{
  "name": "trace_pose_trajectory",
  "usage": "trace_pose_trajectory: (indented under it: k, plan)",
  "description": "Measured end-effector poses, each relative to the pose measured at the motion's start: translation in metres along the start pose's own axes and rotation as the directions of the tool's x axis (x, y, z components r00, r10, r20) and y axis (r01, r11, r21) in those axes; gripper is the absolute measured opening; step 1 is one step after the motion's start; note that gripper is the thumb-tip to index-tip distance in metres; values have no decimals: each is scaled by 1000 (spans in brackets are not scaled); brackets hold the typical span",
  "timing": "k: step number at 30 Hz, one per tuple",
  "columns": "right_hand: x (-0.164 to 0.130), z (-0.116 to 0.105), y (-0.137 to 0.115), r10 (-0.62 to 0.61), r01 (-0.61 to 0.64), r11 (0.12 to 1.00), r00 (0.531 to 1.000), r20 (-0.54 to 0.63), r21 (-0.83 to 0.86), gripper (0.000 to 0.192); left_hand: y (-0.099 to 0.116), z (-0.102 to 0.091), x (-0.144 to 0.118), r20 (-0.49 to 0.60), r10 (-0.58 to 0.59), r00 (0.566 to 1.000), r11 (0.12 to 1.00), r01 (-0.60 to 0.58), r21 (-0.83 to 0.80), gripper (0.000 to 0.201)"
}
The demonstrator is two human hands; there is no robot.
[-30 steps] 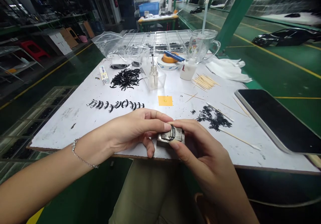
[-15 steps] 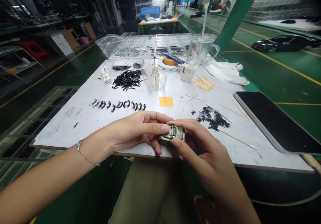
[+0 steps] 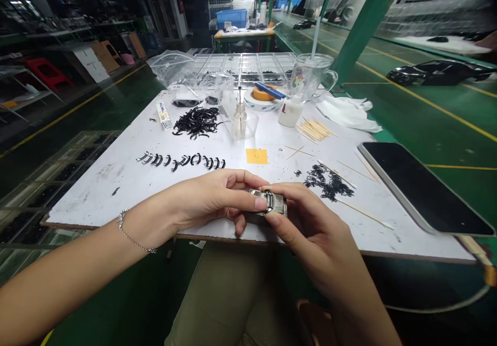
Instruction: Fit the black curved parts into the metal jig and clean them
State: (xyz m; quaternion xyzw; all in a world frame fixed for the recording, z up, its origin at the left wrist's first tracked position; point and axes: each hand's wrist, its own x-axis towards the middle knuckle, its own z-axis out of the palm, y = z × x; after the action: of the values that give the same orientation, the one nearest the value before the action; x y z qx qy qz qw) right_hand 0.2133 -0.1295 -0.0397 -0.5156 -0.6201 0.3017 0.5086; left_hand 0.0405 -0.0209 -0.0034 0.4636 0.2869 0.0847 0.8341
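Note:
A small grey metal block point(image 3: 279, 205) is held between my two hands near the table's front edge. On its top lies a small dark curved part point(image 3: 269, 201). My left hand point(image 3: 221, 196) grips the block from the left, its thumb pressing beside the curved part. My right hand point(image 3: 314, 227) closes on the block from the right, with forefinger and thumb tips at the two ends of the part. Beyond my hands lies a row of black curved pieces point(image 3: 186, 161). To the right is a heap of tiny black parts point(image 3: 330, 181).
A large phone point(image 3: 427, 188) lies at the right edge. Toothpicks point(image 3: 316, 129), a glass mug point(image 3: 308, 77), tape rolls point(image 3: 264, 98), a small bottle in a clear tray point(image 3: 240, 121), a yellow square point(image 3: 257, 156) and a pile of black pieces point(image 3: 197, 122) stand farther back.
My left thumb has shifted slightly right over the block. Both hands keep their hold, and the view has moved a little.

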Motion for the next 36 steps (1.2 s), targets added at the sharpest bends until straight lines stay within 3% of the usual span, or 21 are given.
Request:
trace_pose_trajectory:
  k: [9,14,17,20,23,30,33,36]
  plan:
    - [0,0,2,-7,7,1000,1000,7,12,22,4,-1,1,19,-69,997,997,69,-16,24]
    - [1,0,2,-14,14,1000,1000,-3,-17,21,-7,-6,-4,34,75,997,996,-76,50,38]
    - [-2,0,5,-8,7,1000,1000,-21,-23,22,-15,-3,-12,-21,180,983,963,-172,209,48]
    - [-6,0,10,22,-22,1000,998,-56,-6,29,-21,6,-18,-139,300,944,879,-217,425,53]
    - [-8,-2,15,71,-69,997,994,-79,17,35,-24,13,-19,-168,386,907,820,-254,512,57]
    - [0,-13,15,175,-167,968,984,-28,188,46,-35,19,-16,-215,599,771,614,-271,741,30]
    - [21,-26,7,186,-182,982,979,-88,58,48,-42,21,-12,-244,637,731,602,-274,750,30]
    - [58,-35,-5,133,-165,973,973,-189,-162,47,-48,21,-10,-241,644,726,592,-274,758,31]
